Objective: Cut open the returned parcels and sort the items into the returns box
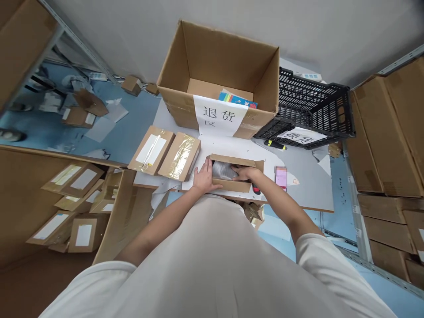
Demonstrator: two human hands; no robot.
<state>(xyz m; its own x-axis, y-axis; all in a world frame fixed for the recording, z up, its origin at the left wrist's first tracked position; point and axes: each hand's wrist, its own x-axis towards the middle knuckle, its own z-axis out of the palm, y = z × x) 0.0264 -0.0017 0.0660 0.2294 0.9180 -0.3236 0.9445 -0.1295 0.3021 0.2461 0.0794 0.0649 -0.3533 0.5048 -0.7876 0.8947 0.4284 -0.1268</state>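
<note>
A small open cardboard box (232,185) sits near the front edge of the table, its long flaps raised. Inside it lies an item in clear, shiny plastic wrap (222,170); what the wrap holds cannot be made out. My left hand (203,176) rests flat against the box's left end, fingers stretched and thumb apart along the front flap. From the right, my right hand (243,172) reaches into the box, its fingers gripping the plastic wrap; some fingertips are hidden. Two taped cardboard parcels (151,150) with white labels stand left of the box.
Behind stands a large open carton (218,53) with a colourful booklet (236,99) inside. To its right are a black plastic crate (314,106) and a yellow-black cutter (274,145). A phone (281,177) lies at right. Labelled parcels fill a big carton (122,212) at lower left.
</note>
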